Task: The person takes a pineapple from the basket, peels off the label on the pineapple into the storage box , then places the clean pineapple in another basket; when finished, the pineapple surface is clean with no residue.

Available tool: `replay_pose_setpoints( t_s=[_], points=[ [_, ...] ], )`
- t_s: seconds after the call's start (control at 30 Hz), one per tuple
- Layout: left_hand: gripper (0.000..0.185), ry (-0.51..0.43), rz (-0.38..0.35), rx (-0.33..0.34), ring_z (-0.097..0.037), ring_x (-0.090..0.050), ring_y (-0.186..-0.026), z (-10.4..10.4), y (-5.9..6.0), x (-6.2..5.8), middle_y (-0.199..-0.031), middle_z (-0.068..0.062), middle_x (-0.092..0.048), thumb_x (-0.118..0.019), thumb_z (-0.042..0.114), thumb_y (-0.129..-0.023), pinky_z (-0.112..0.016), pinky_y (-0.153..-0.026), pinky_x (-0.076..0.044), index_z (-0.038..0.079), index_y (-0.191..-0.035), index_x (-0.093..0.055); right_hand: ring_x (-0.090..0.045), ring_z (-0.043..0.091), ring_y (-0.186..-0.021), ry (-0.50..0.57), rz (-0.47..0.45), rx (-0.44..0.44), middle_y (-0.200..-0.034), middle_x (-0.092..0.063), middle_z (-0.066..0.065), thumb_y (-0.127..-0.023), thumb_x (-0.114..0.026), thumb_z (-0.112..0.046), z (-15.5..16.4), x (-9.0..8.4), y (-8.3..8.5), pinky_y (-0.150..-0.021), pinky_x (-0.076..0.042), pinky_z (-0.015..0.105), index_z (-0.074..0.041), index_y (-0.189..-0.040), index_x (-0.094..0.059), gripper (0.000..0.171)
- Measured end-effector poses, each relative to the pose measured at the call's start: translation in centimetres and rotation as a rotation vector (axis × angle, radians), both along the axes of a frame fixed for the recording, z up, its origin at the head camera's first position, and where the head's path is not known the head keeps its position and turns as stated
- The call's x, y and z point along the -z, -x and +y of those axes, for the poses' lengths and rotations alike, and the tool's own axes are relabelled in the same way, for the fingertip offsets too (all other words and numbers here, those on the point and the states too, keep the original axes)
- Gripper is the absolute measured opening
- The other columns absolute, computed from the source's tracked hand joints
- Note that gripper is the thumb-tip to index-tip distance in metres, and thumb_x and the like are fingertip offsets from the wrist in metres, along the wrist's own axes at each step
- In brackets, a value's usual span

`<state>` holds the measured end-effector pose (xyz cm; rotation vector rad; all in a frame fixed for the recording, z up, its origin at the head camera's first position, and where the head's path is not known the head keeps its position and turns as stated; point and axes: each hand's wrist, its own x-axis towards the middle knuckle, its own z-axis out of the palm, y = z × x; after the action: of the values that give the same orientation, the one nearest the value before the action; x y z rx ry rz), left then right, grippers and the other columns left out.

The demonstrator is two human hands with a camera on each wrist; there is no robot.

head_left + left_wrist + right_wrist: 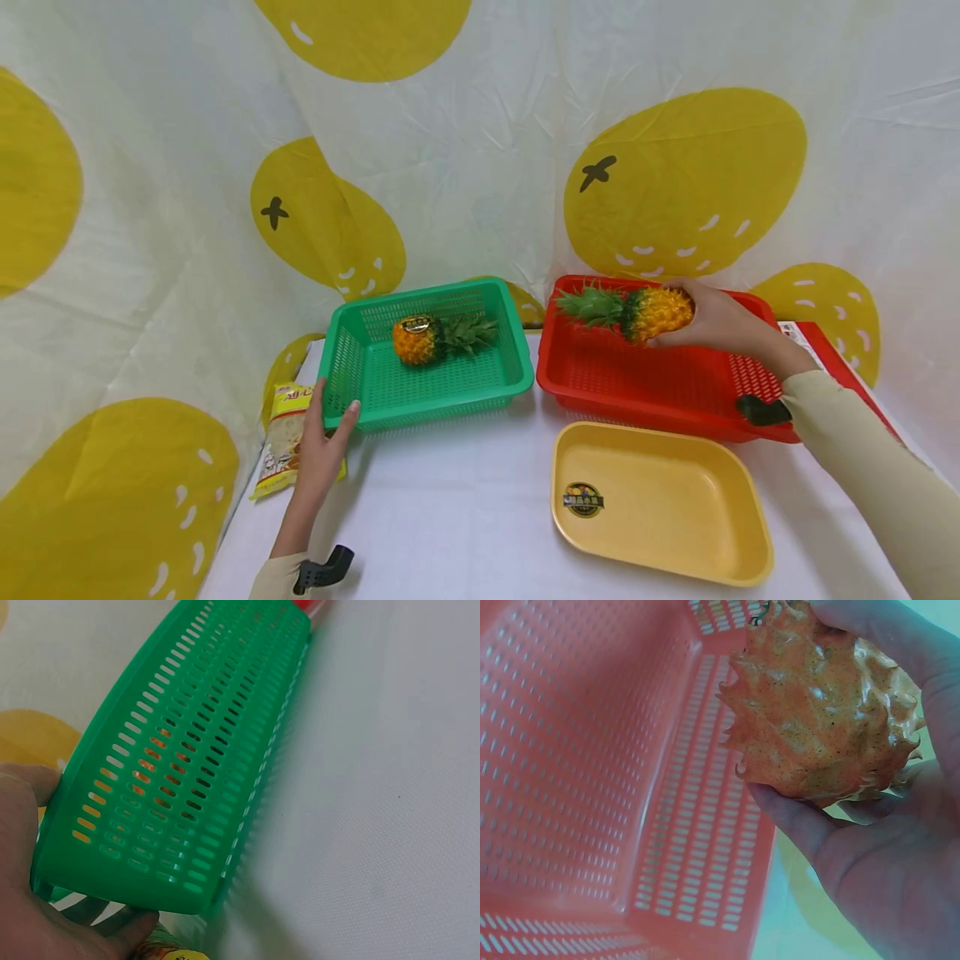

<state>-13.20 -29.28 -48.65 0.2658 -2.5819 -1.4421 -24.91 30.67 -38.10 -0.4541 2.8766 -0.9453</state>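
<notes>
Head view: right hand fingers grasp bumpy pineapple; left hand fingers relaxed.

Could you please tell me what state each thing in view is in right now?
Held pineapple: gripped sideways by right hand over red basket.
Second pineapple: lying in green basket.
Left hand: touching green basket's corner.
Yellow tray: empty.
Snack packet: lying flat.

Your white counter carries a green basket at ten o'clock, a red basket at two, a yellow tray at five, and a snack packet at nine.
</notes>
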Motion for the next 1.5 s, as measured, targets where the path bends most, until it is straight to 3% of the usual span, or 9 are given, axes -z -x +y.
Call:
replay_pose_setpoints(
  t_s=[0.23, 0.7, 1.07, 1.33, 1.5],
  points=[
    [0.089, -0.002, 0.004, -0.005, -0.038, -0.007, -0.159, -0.1, 0.0, 0.0, -0.176, -0.01, -0.006, -0.059, 0.054, -0.106, -0.069, -0.121, -0.013, 0.028, -0.172, -0.006, -0.061, 0.035, -0.105, -0.02, 0.014, -0.02, -0.126, -0.059, 0.023, -0.081, -0.094, -0.038, 1.0, 1.4, 0.7, -0.086, -0.055, 0.049, 0.007, -0.145, -0.043, 0.093],
    [0.089, -0.005, 0.008, -0.003, -0.037, -0.007, -0.159, 0.0, 0.0, 0.3, -0.176, -0.009, -0.006, -0.059, 0.054, -0.106, -0.069, -0.121, -0.013, 0.029, -0.172, -0.006, -0.06, 0.035, -0.105, -0.043, -0.036, -0.04, -0.124, -0.061, 0.021, -0.081, -0.094, -0.038, 2.3, 4.5, 2.3, -0.09, -0.055, 0.052, 0.006, -0.142, -0.044, 0.091],
    [0.089, -0.011, 0.014, -0.003, -0.037, -0.007, -0.159, 0.1, 0.1, 0.3, -0.176, -0.01, -0.006, -0.059, 0.054, -0.106, -0.069, -0.121, -0.014, 0.029, -0.172, -0.006, -0.06, 0.037, -0.106, -0.044, -0.009, -0.095, -0.123, -0.059, 0.022, -0.08, -0.096, -0.028, 2.4, 5.2, 3.1, -0.092, -0.053, 0.057, 0.007, -0.137, -0.046, 0.083],
    [0.088, -0.014, 0.027, 0.003, -0.036, -0.008, -0.159, 0.1, 0.1, 0.4, -0.176, -0.009, -0.007, -0.059, 0.052, -0.106, -0.068, -0.122, -0.014, 0.027, -0.172, -0.007, -0.06, 0.042, -0.107, -0.104, -0.009, -0.135, -0.123, -0.058, 0.026, -0.079, -0.096, -0.024, 2.8, 5.9, 3.2, -0.096, -0.051, 0.064, 0.01, -0.136, -0.045, 0.083],
    [0.088, -0.013, 0.028, 0.003, -0.036, -0.008, -0.16, 0.1, 0.1, 0.4, -0.176, -0.009, -0.007, -0.059, 0.051, -0.107, -0.067, -0.122, -0.014, 0.027, -0.172, -0.007, -0.055, 0.048, -0.114, -0.155, 0.037, -0.159, -0.127, -0.057, 0.03, -0.077, -0.097, -0.024, 2.8, 5.9, 3.6, -0.102, -0.044, 0.07, 0.012, -0.137, -0.046, 0.087]
  ],
)
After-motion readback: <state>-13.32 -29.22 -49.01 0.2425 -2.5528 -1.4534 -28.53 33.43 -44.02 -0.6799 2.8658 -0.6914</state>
